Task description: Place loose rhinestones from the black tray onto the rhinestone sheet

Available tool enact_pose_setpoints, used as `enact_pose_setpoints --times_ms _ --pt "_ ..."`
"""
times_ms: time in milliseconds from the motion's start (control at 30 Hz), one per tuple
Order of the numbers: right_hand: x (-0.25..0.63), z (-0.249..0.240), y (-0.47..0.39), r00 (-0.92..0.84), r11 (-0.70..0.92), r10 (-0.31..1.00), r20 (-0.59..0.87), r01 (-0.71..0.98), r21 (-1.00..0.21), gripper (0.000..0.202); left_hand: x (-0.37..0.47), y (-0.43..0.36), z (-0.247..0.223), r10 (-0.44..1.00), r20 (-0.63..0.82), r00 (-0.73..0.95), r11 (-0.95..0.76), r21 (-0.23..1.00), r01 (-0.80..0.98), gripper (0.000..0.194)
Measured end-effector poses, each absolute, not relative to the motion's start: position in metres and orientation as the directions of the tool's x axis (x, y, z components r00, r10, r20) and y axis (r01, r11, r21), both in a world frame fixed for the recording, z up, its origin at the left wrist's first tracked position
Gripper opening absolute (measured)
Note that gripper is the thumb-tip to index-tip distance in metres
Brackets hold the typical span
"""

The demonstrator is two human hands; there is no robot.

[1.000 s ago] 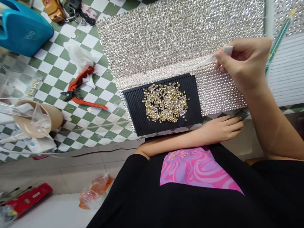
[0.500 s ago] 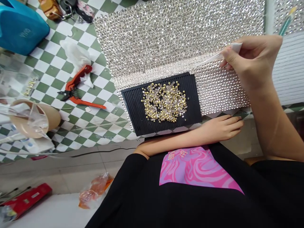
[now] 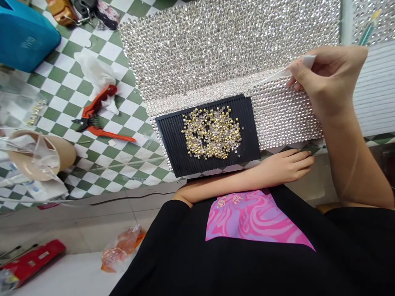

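My right hand (image 3: 327, 78) pinches a narrow white strip (image 3: 277, 76) between thumb and fingers. The strip runs leftward, low over a sheet covered in rows of clear rhinestones (image 3: 231, 45). Its far end is hard to make out against the stones. My left hand (image 3: 293, 165) lies by the table's front edge, fingers extended to the right, holding nothing. Left of it, a black ridged tray (image 3: 169, 139) rests on the sheet's near part. Loose gold-backed rhinestones (image 3: 212, 133) are heaped on the tray. Behind my right hand shows a teal pen (image 3: 367, 33) with a yellow tip; whether I hold it is unclear.
Red-handled pruning shears (image 3: 95, 119) lie beside crumpled white tissue (image 3: 95, 72) on the checkered tabletop (image 3: 135, 111). At the left stand a beige cup (image 3: 66, 152) and a blue container (image 3: 27, 37). Keys (image 3: 89, 12) lie at the back. A white lined sheet (image 3: 375, 86) is at right.
The whole view has shifted slightly, with the table things a little further left. My right hand still pinches the strip, and my left hand rests as before.
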State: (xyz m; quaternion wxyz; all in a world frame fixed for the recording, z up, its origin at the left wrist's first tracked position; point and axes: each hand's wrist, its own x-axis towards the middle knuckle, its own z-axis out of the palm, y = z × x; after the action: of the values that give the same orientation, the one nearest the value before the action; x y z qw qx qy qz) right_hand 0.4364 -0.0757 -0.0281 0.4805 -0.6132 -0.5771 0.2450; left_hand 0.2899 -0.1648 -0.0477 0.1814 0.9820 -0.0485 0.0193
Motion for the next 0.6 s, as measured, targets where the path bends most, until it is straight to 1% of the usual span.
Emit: enact_pose_setpoints --times_ms 200,400,600 --pt "0.438 -0.027 -0.078 0.213 0.131 0.942 0.261 0.482 -0.866 0.023 0.29 -0.167 -0.052 -0.058 0.097 0.994 -0.931 0.353 -0.089 0.057" --pt "0.446 -0.029 -0.079 0.207 0.126 0.942 0.266 0.518 -0.846 0.027 0.29 -0.164 -0.046 -0.091 0.032 0.995 -0.929 0.357 -0.097 0.059" --pt "0.45 -0.031 -0.081 0.217 0.131 0.934 0.283 0.53 -0.838 0.027 0.29 -0.164 -0.044 -0.087 0.026 0.996 -0.928 0.362 -0.091 0.057"
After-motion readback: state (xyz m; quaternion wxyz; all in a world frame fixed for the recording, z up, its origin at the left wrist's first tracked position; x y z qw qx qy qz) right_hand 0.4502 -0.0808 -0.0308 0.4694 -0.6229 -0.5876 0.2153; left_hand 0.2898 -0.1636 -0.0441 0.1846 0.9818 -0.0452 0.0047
